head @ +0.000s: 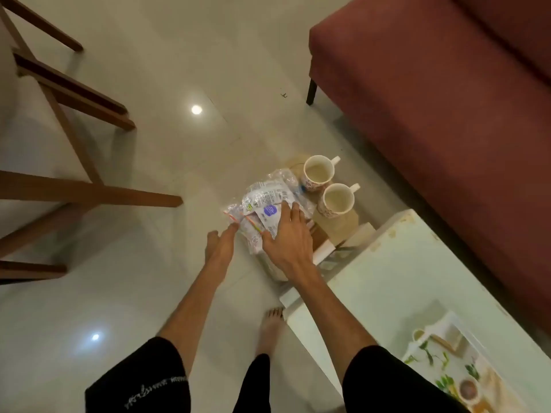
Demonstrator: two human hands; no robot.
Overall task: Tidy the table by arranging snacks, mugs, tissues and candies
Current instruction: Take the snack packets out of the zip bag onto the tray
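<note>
A heap of clear and white snack packets lies past the end of the white table. My right hand rests palm down on the heap with its fingers spread. My left hand reaches in from the left, and its fingertips touch the heap's near corner without closing on it. Two white mugs with red flower prints stand just right of the packets, one further away and one closer, each on a pale wooden coaster. A pale box shows under my right wrist.
A maroon sofa fills the right side behind the mugs. Wooden chair legs stand on the glossy tiled floor at the left. A leaf-patterned tray sits on the table's near end. My bare foot is beside the table.
</note>
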